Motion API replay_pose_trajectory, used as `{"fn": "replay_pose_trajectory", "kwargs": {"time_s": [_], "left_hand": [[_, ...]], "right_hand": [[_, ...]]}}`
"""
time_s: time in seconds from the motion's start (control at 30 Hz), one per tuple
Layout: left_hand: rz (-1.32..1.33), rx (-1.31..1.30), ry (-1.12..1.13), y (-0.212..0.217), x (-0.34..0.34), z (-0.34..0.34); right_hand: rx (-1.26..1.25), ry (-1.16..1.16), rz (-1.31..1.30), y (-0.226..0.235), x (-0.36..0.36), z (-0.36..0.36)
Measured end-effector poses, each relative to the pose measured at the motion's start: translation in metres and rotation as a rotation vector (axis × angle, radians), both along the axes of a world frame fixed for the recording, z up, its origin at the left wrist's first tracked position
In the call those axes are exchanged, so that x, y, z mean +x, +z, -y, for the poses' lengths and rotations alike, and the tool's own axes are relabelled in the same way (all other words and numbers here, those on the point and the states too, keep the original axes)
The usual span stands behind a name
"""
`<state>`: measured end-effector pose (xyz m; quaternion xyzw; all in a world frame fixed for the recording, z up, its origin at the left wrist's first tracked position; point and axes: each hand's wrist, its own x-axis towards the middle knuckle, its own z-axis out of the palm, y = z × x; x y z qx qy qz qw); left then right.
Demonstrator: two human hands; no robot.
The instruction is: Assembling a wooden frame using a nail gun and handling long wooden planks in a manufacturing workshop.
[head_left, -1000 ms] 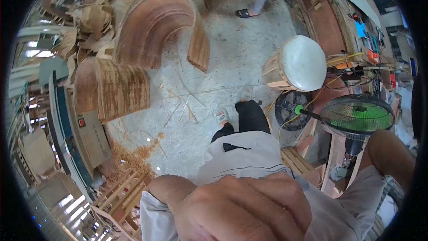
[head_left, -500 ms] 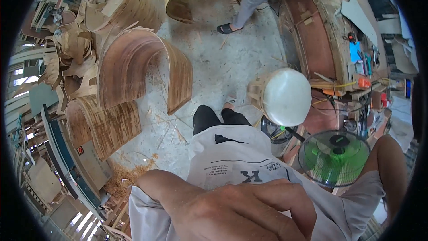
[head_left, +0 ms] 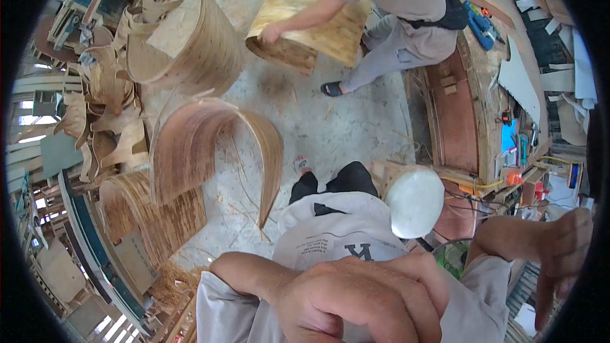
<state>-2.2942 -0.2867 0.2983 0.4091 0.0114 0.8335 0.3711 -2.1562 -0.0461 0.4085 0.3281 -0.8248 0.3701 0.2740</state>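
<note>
My left hand (head_left: 365, 298) is close in front of my chest, at the lower middle. Its fingers are curled together, and whatever they may hold is hidden. Off to the right, beside my body, my right hand (head_left: 564, 260) is raised, its fingers hanging loosely apart with nothing seen in them. The white round-topped stool (head_left: 416, 203) stands nearest to that arm. Below it, a green fan (head_left: 452, 258) shows partly behind my right forearm. My grey shirt (head_left: 324, 228) lies beneath the left hand.
A co-worker (head_left: 394, 0) bends over a curved wooden panel (head_left: 298, 13), one hand on its edge. Arched plywood shells (head_left: 210, 146) stand on the left, near stacked wood scraps (head_left: 108, 89). Tools, including a blue power tool (head_left: 481, 28), lie on the workbench (head_left: 473, 89) at right.
My right hand has come up into view at the right. The co-worker now shows bent over the curved panel, which has turned. My view has shifted, leaving the fan mostly hidden.
</note>
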Motion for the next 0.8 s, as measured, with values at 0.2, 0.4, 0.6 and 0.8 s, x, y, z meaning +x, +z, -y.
{"fn": "replay_pose_trajectory", "kwargs": {"time_s": [0.2, 0.4, 0.6, 0.8], "left_hand": [[0.005, -0.15, -0.083, 0.002, -0.071, -0.045], [-0.029, -0.16, -0.037, 0.0, -0.121, -0.094], [-0.044, -0.136, 0.117, 0.009, -0.194, -0.11], [-0.449, -0.866, 0.818, -0.084, -0.359, -0.039]], "right_hand": [[-0.063, -0.084, 0.135, -0.065, -0.025, -0.108], [-0.085, -0.674, 0.558, -0.156, -0.132, -0.114], [0.083, -0.449, 1.153, -0.254, -0.233, -0.118], [0.289, -0.343, 1.184, -0.311, -0.355, -0.082]]}}
